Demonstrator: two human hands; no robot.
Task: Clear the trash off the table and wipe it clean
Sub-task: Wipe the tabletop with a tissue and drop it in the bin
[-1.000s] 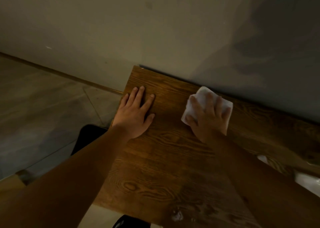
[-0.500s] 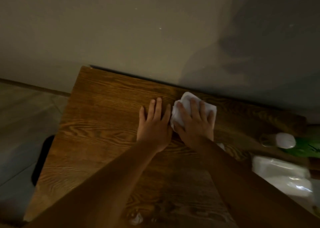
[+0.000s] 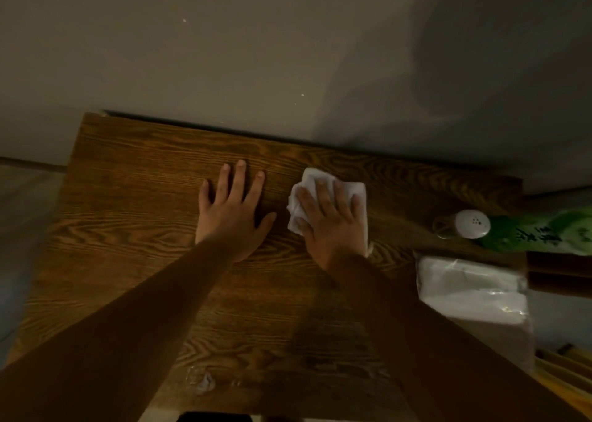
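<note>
Table (image 3: 134, 216) of dark grained wood fills the lower and middle frame, its far edge butted against a plain wall (image 3: 224, 53) across the top. At the bottom centre, near the front edge, a small crumpled clear scrap (image 3: 201, 381) lies on the wood. Both bare forearms reach up from the bottom corners. At the right edge of the frame, a plastic-wrapped pack of white tissues (image 3: 474, 288) sits on the table. Mid-frame, the left hand (image 3: 232, 211) lies flat, palm down, fingers spread, holding nothing. Just right of it, with a strip of bare wood between them, the right hand (image 3: 330, 223) presses flat on a folded white cloth (image 3: 355, 191), fingers laid across it rather than curled around. Farther right stand a white-capped shaker (image 3: 471, 224) and a green packet (image 3: 538, 234). Open wood runs left of the left hand to the table's left edge, and beyond the cloth a narrow band remains before the wall.
</note>
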